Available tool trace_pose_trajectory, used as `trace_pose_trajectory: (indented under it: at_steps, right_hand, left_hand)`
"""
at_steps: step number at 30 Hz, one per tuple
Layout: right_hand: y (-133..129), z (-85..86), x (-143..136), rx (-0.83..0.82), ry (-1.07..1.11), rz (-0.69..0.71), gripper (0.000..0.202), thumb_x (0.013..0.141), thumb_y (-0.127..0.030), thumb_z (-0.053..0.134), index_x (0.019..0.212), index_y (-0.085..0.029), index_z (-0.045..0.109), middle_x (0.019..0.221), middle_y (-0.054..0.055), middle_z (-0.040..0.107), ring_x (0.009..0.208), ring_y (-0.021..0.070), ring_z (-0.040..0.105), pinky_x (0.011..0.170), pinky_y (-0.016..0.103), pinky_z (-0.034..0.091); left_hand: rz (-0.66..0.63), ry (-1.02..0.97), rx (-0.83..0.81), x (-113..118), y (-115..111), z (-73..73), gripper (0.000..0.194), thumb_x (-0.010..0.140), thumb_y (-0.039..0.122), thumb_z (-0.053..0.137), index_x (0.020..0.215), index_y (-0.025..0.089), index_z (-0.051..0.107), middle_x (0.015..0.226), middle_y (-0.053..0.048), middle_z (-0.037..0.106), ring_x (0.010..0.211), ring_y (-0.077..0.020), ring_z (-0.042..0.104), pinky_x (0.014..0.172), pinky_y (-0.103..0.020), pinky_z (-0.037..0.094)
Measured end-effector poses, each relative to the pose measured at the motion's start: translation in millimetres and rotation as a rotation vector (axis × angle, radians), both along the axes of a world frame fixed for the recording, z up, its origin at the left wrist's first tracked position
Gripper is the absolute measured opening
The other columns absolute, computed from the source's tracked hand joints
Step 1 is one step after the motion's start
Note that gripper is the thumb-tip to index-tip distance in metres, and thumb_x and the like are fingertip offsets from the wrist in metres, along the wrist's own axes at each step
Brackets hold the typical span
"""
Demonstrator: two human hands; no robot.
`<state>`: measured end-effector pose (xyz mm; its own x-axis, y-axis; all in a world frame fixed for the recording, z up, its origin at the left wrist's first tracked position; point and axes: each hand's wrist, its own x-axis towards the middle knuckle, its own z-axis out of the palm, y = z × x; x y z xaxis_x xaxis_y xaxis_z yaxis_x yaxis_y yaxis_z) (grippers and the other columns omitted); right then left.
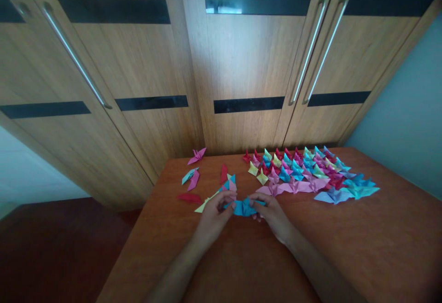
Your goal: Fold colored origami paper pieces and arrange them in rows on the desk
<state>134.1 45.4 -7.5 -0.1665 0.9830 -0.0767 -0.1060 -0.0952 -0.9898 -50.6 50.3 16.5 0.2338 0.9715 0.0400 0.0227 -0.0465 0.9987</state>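
Note:
A blue folded paper piece [243,207] is held level just above the wooden table [221,257], between my two hands. The fingers of my left hand [217,213] pinch its left end. My right hand [272,213] grips the right end with thumb and fingers, other fingertips showing below. Right behind my left hand lie a yellow folded piece [204,205] and some blue and pink folded pieces [230,183], partly covered by that hand.
Rows of colourful folded paper cranes [297,171] cover the back right of the table. At the back left lie a pink crane [196,155], a pink piece [194,180] and red pieces [189,198]. Wooden cabinet doors [248,59] stand behind the table.

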Motion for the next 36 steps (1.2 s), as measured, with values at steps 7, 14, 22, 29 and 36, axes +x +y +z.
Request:
trace_pose_trajectory:
  at_steps: [7,14,22,29,36]
  right_hand:
    - [-2,4.5,2,0.06,-0.066,0.013,0.03,0.076,-0.047,0.064,0.081,-0.017,0.066,0.064,-0.001,0.06,0.056,0.0111,0.055,0.048,0.021,0.041]
    - [-7,8.2,1,0.024,-0.059,0.187,0.032,0.073,-0.047,0.069,0.082,-0.017,0.065,0.069,0.001,0.063,0.062,0.012,0.057,0.053,0.022,0.043]
    - [-5,4.9,5,-0.127,0.328,0.092,0.029,0.068,-0.044,0.074,0.073,-0.018,0.064,0.065,-0.002,0.057,0.056,0.0085,0.049,0.049,0.02,0.037]
    - [-4,4.4,2,-0.168,0.478,0.047,0.032,0.066,-0.041,0.077,0.064,-0.018,0.055,0.058,-0.004,0.049,0.055,0.0079,0.045,0.05,0.02,0.036]
    - [-4,1.3,4,-0.11,0.398,0.026,0.036,0.069,-0.047,0.074,0.062,-0.018,0.052,0.056,-0.005,0.047,0.05,0.0067,0.04,0.049,0.02,0.033]
  left_hand:
    - [-0.121,0.14,-0.046,-6,-4,-2.1,0.014,0.076,0.023,0.06,0.089,0.017,0.065,0.074,-0.001,0.064,0.065,-0.0142,0.058,0.061,-0.024,0.044]
    - [-0.206,0.137,-0.094,-5,-7,-2.5,0.018,0.079,0.033,0.061,0.077,0.016,0.065,0.067,-0.001,0.065,0.06,-0.0134,0.058,0.056,-0.022,0.043]
    - [-0.23,-0.247,-0.307,-6,-12,8.2,0.024,0.081,0.039,0.063,0.081,0.015,0.065,0.075,-0.004,0.066,0.063,-0.0126,0.06,0.056,-0.02,0.042]
    - [-0.183,-0.381,-0.334,-3,-14,7.0,0.02,0.079,0.032,0.068,0.075,0.013,0.064,0.067,-0.003,0.063,0.059,-0.0097,0.056,0.055,-0.019,0.041]
    - [-0.107,-0.341,-0.33,-6,-10,2.5,0.025,0.078,0.036,0.068,0.072,0.015,0.058,0.058,0.0,0.061,0.05,-0.0076,0.052,0.05,-0.018,0.039]
